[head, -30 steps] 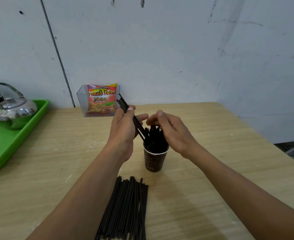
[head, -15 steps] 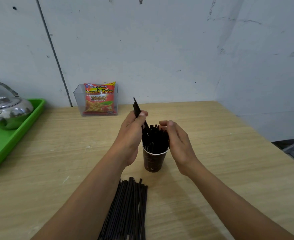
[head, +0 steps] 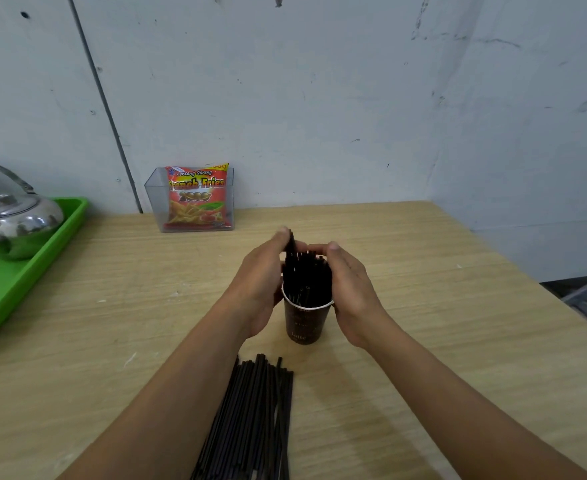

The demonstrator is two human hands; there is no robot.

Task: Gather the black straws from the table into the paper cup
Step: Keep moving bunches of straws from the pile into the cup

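Note:
A dark brown paper cup (head: 304, 323) stands upright at the table's middle, packed with black straws (head: 307, 271) that stick out of its top. My left hand (head: 262, 282) is at the cup's left and pinches a few straws at their top ends, nearly upright in the cup. My right hand (head: 349, 282) cups the bundle from the right, fingers lying against the straws. A flat pile of loose black straws (head: 254, 420) lies on the table in front of the cup, between my forearms.
A clear plastic box holding a red snack packet (head: 196, 199) stands against the wall behind the cup. At the left, a green tray (head: 15, 282) carries a steel kettle (head: 11, 216). The wooden table (head: 458, 323) ends at the right, with metal framing beyond.
My left hand has brought its tilted straws upright and down into the cup. My right hand has moved from the top of the bundle to its right side.

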